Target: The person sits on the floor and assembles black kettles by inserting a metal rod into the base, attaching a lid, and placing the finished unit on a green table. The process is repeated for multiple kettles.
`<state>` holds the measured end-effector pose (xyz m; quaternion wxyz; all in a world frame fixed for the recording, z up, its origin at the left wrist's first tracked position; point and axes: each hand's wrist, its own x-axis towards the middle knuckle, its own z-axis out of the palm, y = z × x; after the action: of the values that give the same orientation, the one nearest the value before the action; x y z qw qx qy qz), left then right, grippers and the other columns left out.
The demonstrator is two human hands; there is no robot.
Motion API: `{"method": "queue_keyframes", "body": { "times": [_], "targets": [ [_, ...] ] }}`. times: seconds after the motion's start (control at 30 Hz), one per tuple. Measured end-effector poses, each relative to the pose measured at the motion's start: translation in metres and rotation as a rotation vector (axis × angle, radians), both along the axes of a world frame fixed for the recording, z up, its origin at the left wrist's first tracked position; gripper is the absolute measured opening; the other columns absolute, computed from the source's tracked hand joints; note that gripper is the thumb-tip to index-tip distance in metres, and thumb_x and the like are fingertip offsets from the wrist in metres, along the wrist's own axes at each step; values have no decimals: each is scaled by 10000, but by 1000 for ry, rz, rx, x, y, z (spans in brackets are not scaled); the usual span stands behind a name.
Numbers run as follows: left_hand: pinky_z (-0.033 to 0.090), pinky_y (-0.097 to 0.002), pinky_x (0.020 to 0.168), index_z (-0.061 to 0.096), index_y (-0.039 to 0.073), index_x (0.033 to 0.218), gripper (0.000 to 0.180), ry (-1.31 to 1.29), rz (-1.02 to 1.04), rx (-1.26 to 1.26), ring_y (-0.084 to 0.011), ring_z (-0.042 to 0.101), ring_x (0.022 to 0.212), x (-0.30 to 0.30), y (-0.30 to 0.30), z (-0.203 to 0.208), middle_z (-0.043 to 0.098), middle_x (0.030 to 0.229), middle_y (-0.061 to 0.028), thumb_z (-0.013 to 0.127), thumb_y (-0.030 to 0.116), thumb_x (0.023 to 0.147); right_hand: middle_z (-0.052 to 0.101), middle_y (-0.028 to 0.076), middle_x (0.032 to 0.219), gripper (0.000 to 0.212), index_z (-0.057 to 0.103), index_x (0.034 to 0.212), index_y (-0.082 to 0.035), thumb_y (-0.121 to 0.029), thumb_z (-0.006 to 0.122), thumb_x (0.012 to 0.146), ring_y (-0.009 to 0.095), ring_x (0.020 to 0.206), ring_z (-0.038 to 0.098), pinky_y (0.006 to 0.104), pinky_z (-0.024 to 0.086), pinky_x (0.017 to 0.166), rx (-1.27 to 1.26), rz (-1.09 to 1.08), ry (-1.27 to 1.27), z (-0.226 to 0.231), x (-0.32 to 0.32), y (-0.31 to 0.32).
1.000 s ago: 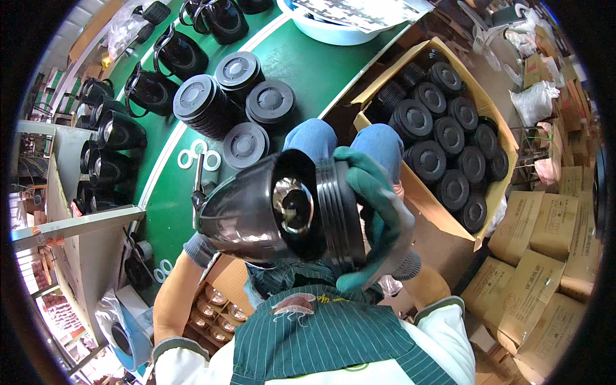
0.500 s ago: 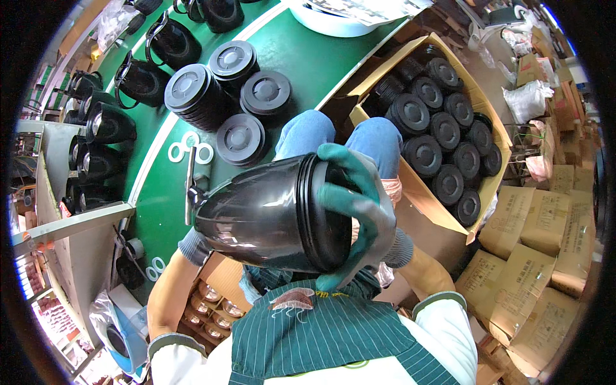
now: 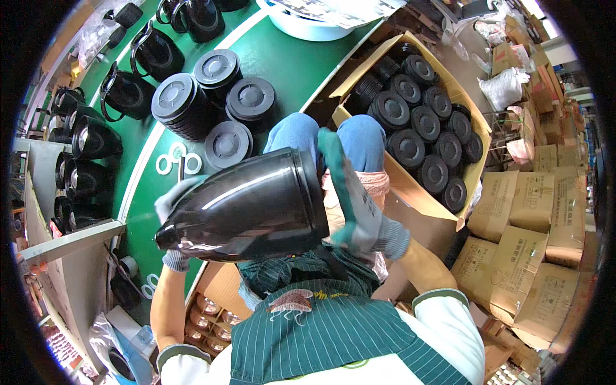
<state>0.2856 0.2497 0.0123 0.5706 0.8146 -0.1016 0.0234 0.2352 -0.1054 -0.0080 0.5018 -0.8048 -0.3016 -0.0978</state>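
A glossy black jug body (image 3: 244,208) lies on its side across my lap, its tapered end to the left and its wide, ridged end to the right. My gloved left hand (image 3: 172,200) grips the tapered end from behind, and the jug hides most of its fingers. A short bit of a metal rod (image 3: 181,168) sticks up beside that hand. At the wide end is my right hand (image 3: 356,208), in a green and grey glove, its fingers stretched out and holding nothing. Whether its thumb touches the rim I cannot tell.
Stacks of round black lids (image 3: 229,144) and white rings (image 3: 178,152) sit on the green table (image 3: 295,67). Black jugs (image 3: 157,54) line its far left. At right stand an open carton (image 3: 471,205) of black lids and closed cartons (image 3: 513,256). Shiny liners (image 3: 208,305) fill a box below left.
My right hand has opened and come off the jug's wide end. The jug has shifted left, and the rod, plainly seen before, is now mostly hidden. The view has shifted slightly.
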Motion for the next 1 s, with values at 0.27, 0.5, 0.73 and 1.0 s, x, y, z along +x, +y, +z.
{"method": "queue_keyframes", "body": {
  "times": [0.27,0.5,0.73,1.0],
  "targets": [
    [614,-368,868,780,-6,1109,340,-668,-136,615,-307,764,1019,-11,-11,54,783,1073,-135,763,124,795,143,267,1714,1053,123,1682,-71,-618,633,941,414,1578,199,511,201,1266,712,30,712,-26,-1,27],
    [580,-322,881,756,-46,1113,348,-78,63,225,-180,733,969,3,-8,7,781,1063,-101,745,170,840,164,237,1719,932,145,1668,-18,-524,570,1011,356,1587,207,453,214,1270,194,72,141,-6,-5,1],
    [607,-341,864,790,33,1141,298,-546,-45,418,-239,772,943,4,-24,41,789,1033,-116,723,84,856,165,210,1725,717,159,1668,-22,-303,477,1090,302,1586,218,436,195,1288,728,-22,628,-31,-6,30],
    [586,-326,880,764,-51,1096,330,86,60,-63,-228,766,913,5,11,-53,793,1002,-144,748,172,852,97,239,1734,940,164,1674,-52,-580,567,1008,427,1598,128,535,186,1276,48,-22,141,7,-6,4]
  ]
}}
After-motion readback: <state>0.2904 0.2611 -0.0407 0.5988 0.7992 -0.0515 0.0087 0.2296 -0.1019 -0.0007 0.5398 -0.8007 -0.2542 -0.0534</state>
